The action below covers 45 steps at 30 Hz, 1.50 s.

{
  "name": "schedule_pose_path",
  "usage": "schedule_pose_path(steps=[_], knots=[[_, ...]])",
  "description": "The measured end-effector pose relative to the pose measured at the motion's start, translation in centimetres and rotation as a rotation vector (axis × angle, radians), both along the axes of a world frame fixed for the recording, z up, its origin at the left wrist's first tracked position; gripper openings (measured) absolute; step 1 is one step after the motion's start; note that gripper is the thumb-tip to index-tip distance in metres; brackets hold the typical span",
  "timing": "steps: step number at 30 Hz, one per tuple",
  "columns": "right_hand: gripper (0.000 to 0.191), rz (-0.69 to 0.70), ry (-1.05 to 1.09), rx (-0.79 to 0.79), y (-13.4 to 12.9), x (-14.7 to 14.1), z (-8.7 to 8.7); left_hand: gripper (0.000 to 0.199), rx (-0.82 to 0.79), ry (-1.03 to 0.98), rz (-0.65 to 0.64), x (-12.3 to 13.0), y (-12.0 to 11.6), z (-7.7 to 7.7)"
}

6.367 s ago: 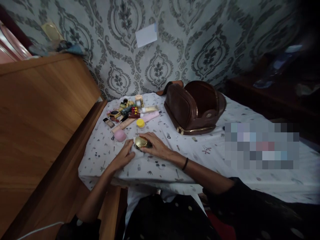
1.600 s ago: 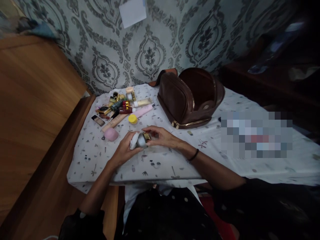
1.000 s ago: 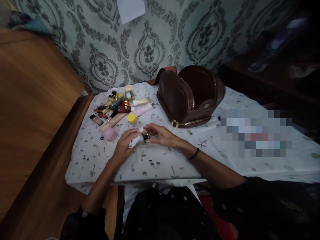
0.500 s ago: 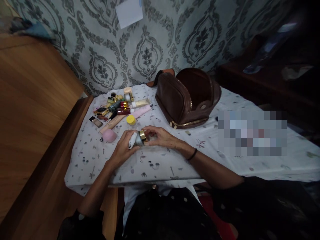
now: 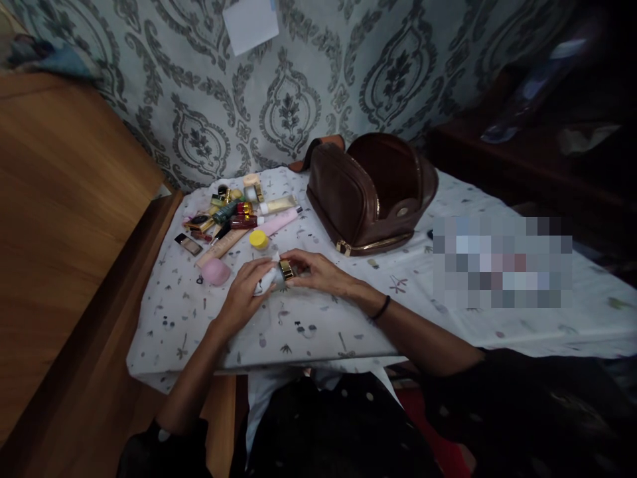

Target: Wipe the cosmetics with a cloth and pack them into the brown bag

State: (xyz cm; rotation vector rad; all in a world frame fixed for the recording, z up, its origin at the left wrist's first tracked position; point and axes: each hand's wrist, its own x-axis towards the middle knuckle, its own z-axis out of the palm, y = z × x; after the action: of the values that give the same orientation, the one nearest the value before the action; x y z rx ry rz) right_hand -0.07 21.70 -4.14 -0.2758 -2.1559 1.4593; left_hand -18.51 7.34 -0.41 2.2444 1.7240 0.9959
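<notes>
In front of me, low over the table, a small cosmetic jar (image 5: 281,279) with a gold lid lies tilted on its side between my hands. My right hand (image 5: 318,273) grips it at the gold lid end, thumb and fingers on either side. A crumpled white wipe (image 5: 265,282) is pressed round the jar's body by my left hand (image 5: 247,289), whose fingers curve over it. Part of the jar is hidden under the wipe. Just left of my left hand rests a pink makeup sponge (image 5: 215,271). Beyond my hands stands a small yellow-lidded pot (image 5: 258,239).
A pile of cosmetics (image 5: 233,216), with tubes and bottles, lies at the back left. An open brown leather bag (image 5: 338,199) stands at the back, centre right. A blurred-out patch covers the table's right side. A wooden cabinet (image 5: 64,199) borders the left.
The wipe has shifted on the jar, and a bit of it now sticks up beside the gold lid. The jar has turned slightly in my hands. My view has moved a little.
</notes>
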Motion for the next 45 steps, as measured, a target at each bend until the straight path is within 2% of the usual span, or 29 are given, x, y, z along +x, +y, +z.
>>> schedule_pose_path(steps=[8, 12, 16, 23, 28, 34, 39, 45], knots=[[0.058, -0.038, -0.028, 0.021, 0.1, -0.1, -0.3, 0.057, 0.097, 0.356, -0.055, 0.5, -1.4, -0.3], [0.059, -0.044, -0.032, 0.037, 0.3, -0.1, -0.5, 0.056, 0.099, 0.476, -0.035, 0.6, -2.5, -0.8], [0.065, -0.039, -0.049, 0.074, 0.5, -0.1, -0.8, 0.055, 0.078, 0.551, -0.008, 0.6, -3.5, -1.2], [0.059, -0.100, 0.007, 0.123, 0.5, -0.5, -1.2, 0.046, 0.092, 0.578, -0.007, 0.9, -4.1, -2.6], [0.060, -0.102, 0.005, 0.059, 0.1, -0.5, -1.0, 0.040, 0.104, 0.418, -0.009, 0.9, -3.6, -3.0], [0.056, -0.012, 0.041, -0.201, 0.1, -0.5, -0.9, 0.023, 0.108, 0.053, 0.113, 1.4, -3.3, -2.9], [0.058, 0.053, 0.003, -0.304, 0.2, -0.4, -0.7, 0.014, 0.035, -0.242, 0.264, 1.9, -3.7, -1.6], [0.061, 0.120, -0.039, -0.406, -0.1, -0.1, -0.2, 0.016, 0.033, -0.455, 0.304, 2.5, -3.5, -0.1]])
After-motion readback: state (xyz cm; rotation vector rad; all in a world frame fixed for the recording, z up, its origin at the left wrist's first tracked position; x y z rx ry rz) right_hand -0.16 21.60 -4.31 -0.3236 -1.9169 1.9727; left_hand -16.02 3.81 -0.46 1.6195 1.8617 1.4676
